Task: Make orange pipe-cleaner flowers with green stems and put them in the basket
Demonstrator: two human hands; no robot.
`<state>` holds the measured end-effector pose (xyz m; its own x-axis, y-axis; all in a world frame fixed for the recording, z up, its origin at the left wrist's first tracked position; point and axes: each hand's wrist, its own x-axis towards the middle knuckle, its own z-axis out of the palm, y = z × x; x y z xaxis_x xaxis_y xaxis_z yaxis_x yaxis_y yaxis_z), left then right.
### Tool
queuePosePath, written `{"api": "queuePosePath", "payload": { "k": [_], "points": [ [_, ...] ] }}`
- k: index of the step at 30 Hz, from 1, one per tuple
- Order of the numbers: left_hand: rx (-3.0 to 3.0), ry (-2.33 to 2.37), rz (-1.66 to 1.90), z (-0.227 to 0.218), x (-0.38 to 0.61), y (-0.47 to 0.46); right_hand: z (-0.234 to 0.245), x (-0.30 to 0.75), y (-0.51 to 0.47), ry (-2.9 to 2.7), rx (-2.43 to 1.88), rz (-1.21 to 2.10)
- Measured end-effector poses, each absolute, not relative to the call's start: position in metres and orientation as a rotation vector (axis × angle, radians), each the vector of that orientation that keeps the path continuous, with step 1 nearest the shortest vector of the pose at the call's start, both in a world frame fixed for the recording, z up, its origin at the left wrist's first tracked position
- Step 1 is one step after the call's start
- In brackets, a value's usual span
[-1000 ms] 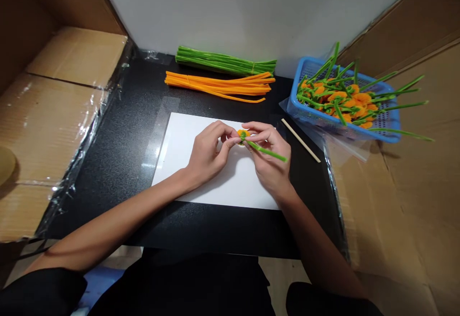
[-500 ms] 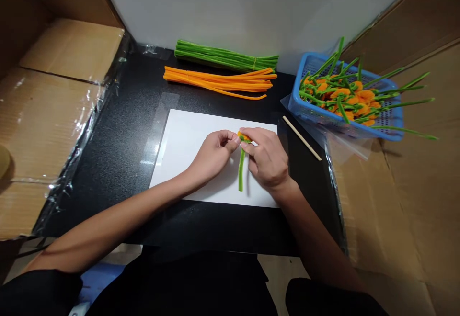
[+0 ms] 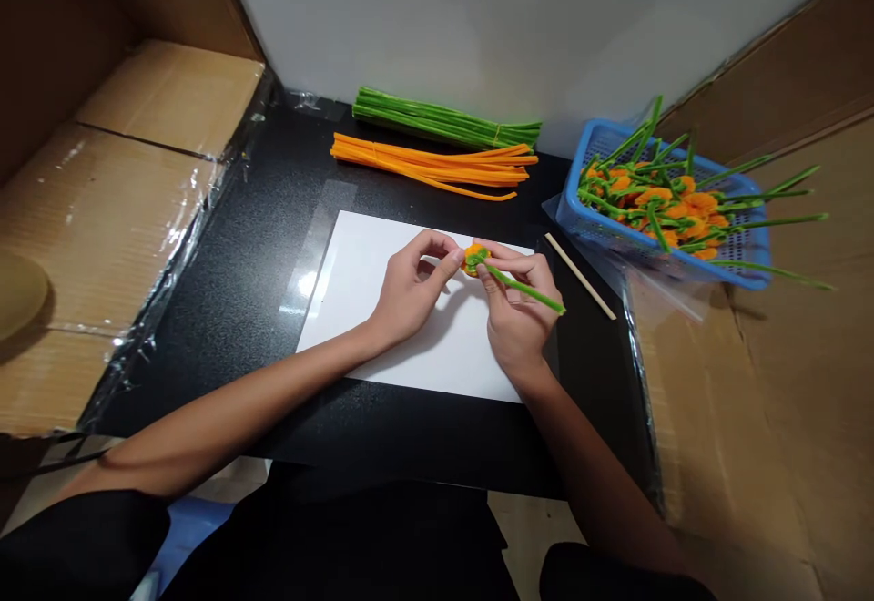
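Pipe-cleaner flower (image 3: 473,259) is light, soft, bendy: hold by green stem (image 3: 525,290), not bloom. R hand (image 3: 520,314) pinches it over white card (image 3: 361,310); L hand (image 3: 411,291) curled at bloom, grip unclear.

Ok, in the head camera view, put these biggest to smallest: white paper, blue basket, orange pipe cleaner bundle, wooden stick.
The white paper and blue basket look about alike, so I won't rank them.
Then the orange pipe cleaner bundle.
Then the wooden stick.
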<state>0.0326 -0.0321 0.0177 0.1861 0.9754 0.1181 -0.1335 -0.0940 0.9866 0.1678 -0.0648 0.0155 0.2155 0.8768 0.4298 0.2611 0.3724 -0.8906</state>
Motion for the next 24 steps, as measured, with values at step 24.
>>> {"api": "queuePosePath", "payload": {
  "k": [24],
  "points": [
    [1.821,0.962,1.29,0.009,0.028,-0.033,0.025,0.2,-0.054,-2.014,-1.217,0.113]
  ]
}}
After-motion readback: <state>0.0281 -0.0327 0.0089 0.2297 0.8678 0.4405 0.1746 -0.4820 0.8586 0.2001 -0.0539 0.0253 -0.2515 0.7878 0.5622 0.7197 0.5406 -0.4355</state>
